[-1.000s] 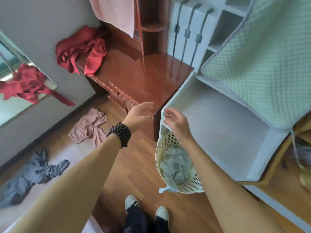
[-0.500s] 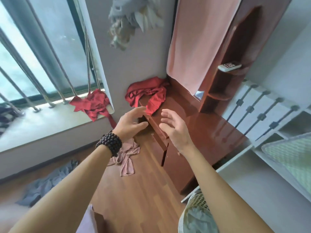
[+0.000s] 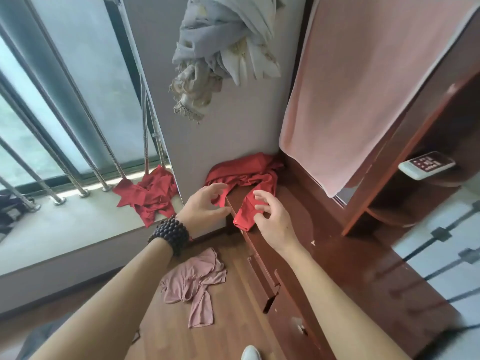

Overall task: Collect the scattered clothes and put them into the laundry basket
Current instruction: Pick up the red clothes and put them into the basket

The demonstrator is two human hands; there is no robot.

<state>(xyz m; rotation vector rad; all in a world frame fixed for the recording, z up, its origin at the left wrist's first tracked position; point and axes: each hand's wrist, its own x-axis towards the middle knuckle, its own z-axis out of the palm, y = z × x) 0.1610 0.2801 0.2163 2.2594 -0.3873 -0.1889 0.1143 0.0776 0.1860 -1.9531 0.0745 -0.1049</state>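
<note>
A red garment (image 3: 249, 174) lies crumpled on the far corner of the brown desk (image 3: 345, 258), against the wall. My left hand (image 3: 205, 205), with a dark bead bracelet on the wrist, hovers open at the garment's left edge. My right hand (image 3: 270, 216) is open with fingers spread, its fingertips touching the garment's hanging end. A second red garment (image 3: 148, 196) sits on the window sill. A pink garment (image 3: 194, 281) lies on the wooden floor below my arms. The laundry basket is out of view.
A pink towel (image 3: 363, 87) hangs over the desk's shelf unit, and a knotted grey curtain (image 3: 220, 48) hangs on the wall above. A remote (image 3: 426, 165) rests on a shelf. Desk drawers (image 3: 267, 281) stick out. Window bars (image 3: 65, 100) stand left.
My view has swung up and away from the basket toward the desk corner. Both hands moved forward to the red garment; the right fingertips now touch it.
</note>
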